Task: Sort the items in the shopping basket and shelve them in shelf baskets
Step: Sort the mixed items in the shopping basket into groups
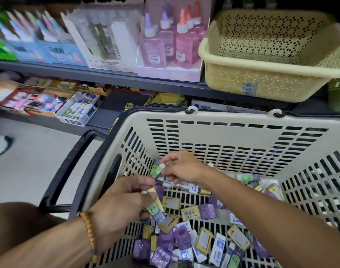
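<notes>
Cream plastic shopping basket (232, 120) with slotted walls and a black handle (68, 167) stands in front of the shelf (107, 76). Its floor is covered with small packaged erasers: purple-wrapped ones (181, 238), yellow-framed ones (203, 240) and white ones with blue print (217, 246), lying loose and overlapping.

Left hand (119, 202), a beaded bracelet (89, 229) on its wrist, has its fingers curled round a green cartoon-face eraser (154, 209) above the left part of the basket. Right hand (182, 169) pinches a second green cartoon-face eraser (156, 170) between thumb and fingertips, just above the left hand; the two erasers are near each other, and contact between them cannot be determined.

On the shelf above right sits a perforated cream shelf basket (261, 82) bearing a barcode label; its contents are not visible. Beside it to the left stand pink glitter glue bottles (182, 43) in a display box. Image is blurred at the left edge.
</notes>
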